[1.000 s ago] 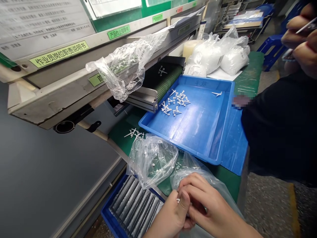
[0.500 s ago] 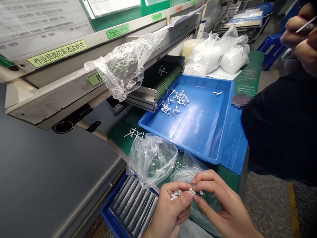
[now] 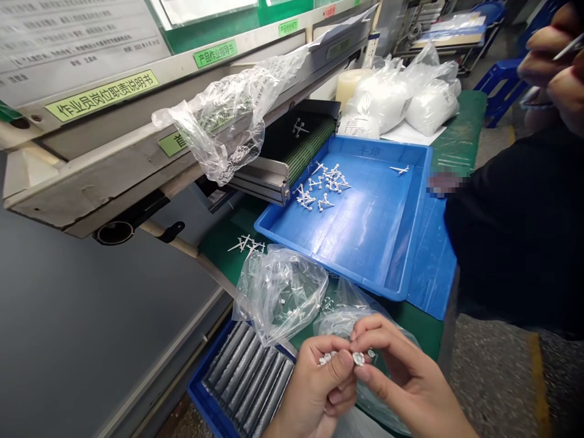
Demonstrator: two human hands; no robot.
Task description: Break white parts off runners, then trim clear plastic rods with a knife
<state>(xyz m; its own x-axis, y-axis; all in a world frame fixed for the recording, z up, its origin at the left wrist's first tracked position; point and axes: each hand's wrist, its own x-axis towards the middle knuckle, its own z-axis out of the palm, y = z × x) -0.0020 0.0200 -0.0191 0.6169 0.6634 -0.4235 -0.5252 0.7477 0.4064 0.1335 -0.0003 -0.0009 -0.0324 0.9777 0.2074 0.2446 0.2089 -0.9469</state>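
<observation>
Several small white plastic parts lie in the curled fingers of my left hand. Its thumb and index finger are pinched together right at my right hand's fingertips. Between the thumb and fingers of my right hand sits one small white plastic part, its end facing me. The hands touch or nearly touch there. Below and behind them spreads a clear plastic bag. Another open clear bag with a few small white bits stands just beyond my left hand.
A blue tray holds several branched white pieces, under the end of a green conveyor belt. More white pieces lie left of it. A blue crate holds silvery rolls. Filled bags stand behind. A co-worker's dark sleeve is at right.
The white part at my fingertips has turned so its end faces me. My right hand has shifted slightly left and down; the tray and bags stay put.
</observation>
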